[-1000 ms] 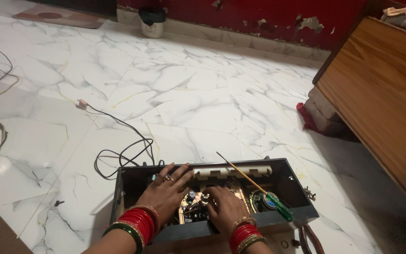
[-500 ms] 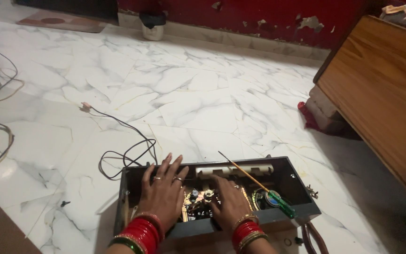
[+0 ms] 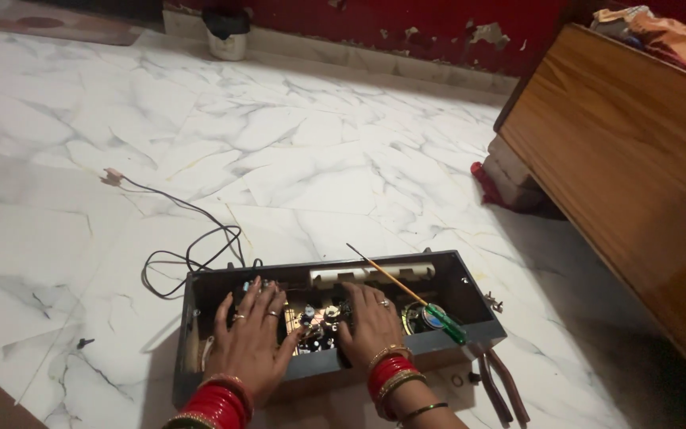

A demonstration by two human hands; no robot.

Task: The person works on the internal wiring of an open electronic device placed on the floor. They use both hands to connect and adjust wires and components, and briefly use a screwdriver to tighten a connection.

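Centrally, the open metal box (image 3: 470,295) sits on the marble floor (image 3: 295,159), wiring exposed. Left hand (image 3: 252,338) and right hand (image 3: 371,322) lie flat inside it, fingers spread, gripping nothing. A green-handled screwdriver (image 3: 426,306) leans across its right end; pliers (image 3: 506,389) lie just outside, black cable (image 3: 188,254) behind

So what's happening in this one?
A person kneels over an open dark metal case on a marble floor, both hands inside among the electronic parts. The left hand rests flat on the left side, the right hand on the middle, neither closed on anything. A green-handled screwdriver leans across the case's right end, pliers lie just outside it, and a black cable trails away.
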